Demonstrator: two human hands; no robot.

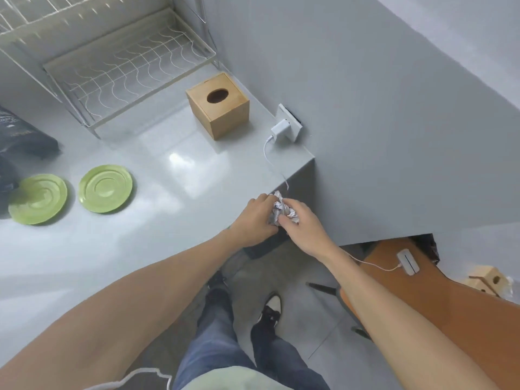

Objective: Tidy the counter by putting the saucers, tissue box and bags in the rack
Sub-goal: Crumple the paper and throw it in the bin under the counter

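Two green saucers (106, 188) (38, 199) lie side by side on the white counter (157, 220) at the left. A wooden tissue box (218, 105) stands farther back, right of the white wire rack (126, 68). Dark bags (22, 136) sit at the far left edge, partly cut off. At the counter's right front corner my left hand (254, 218) and my right hand (304, 226) are both closed around a crumpled ball of silvery paper (281, 211).
A white charger (281, 129) is plugged into a wall socket beside the tissue box, and its cable hangs over the counter edge. Below to the right are a brown surface (422, 291) with a white device, and a wooden block. My legs and shoes stand on the grey floor.
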